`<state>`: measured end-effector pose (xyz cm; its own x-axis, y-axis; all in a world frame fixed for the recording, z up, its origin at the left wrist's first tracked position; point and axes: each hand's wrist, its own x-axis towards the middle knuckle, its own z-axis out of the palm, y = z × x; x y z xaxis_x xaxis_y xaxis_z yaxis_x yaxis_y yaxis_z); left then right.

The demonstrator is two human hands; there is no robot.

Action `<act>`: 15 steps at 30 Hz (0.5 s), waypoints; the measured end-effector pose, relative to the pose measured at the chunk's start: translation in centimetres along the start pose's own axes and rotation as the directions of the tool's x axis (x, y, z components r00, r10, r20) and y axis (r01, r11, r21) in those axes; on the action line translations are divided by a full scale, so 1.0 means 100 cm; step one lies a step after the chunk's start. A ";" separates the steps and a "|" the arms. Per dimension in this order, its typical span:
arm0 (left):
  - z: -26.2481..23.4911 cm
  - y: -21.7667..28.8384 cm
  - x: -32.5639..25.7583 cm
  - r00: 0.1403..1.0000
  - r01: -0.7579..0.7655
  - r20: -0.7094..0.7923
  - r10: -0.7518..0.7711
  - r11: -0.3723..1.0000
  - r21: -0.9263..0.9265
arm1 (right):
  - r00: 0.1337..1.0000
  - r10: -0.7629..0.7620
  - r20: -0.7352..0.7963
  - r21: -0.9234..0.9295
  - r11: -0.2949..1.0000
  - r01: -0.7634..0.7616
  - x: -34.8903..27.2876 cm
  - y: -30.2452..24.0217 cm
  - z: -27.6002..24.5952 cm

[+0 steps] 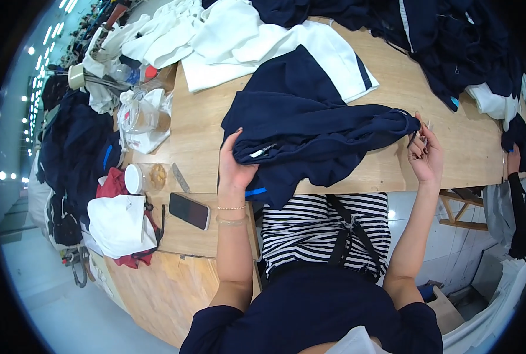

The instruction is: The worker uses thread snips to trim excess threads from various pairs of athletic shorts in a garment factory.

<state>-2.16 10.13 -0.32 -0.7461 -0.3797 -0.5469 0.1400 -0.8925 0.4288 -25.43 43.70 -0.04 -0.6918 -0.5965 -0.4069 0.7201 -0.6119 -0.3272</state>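
Left hand [234,167], centre of frame: fingers spread, palm pressed flat on the near edge of the navy garment [310,127], holding it against the table [393,94]. Two thin bracelets on that wrist.

Right hand [426,154], right of centre: fingers curled around a small thin tool [419,134] (too small to tell what kind), its tip touching the garment's sleeve end. Hands well apart, one at each end of the cloth.

Garment: dark navy, bunched, lying across the middle of the table, one sleeve stretched toward the right hand. Its lower part hangs over the table's near edge, with a bright blue strip showing there. A white label patch sits just right of the left thumb.

Above it, upper centre: a white piece [257,41] with a navy stripe, partly under the garment. More white cloth heaped at top left.

Upper right: a pile of navy garments [457,47].

Left of the left hand, on a lower shelf: a dark phone [189,210], face up. Beyond it a clear jar [148,177] on its side with a white lid, and a red and white cloth bundle [118,221].

Far right edge: another person's sleeve [519,206], dark.
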 end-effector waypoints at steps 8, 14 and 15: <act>-0.010 -0.012 0.014 0.992 -0.007 -0.125 -0.002 0.997 -0.075 | 0.998 -0.055 -0.025 0.060 0.997 0.056 0.016 0.014 -0.030; -0.011 -0.013 0.011 0.996 -0.026 -0.090 0.020 0.998 -0.062 | 0.999 -0.027 -0.021 -0.103 0.994 0.025 0.003 0.023 -0.009; -0.012 -0.013 0.012 0.996 -0.024 -0.090 0.019 0.998 -0.062 | 0.999 -0.028 -0.022 -0.103 0.994 0.026 0.001 0.023 -0.010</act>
<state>-2.41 10.55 -2.38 -0.6818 -0.4167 -0.6012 0.1981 -0.8964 0.3966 -23.79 42.71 -1.73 -0.7105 -0.5673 -0.4164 0.7037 -0.5701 -0.4240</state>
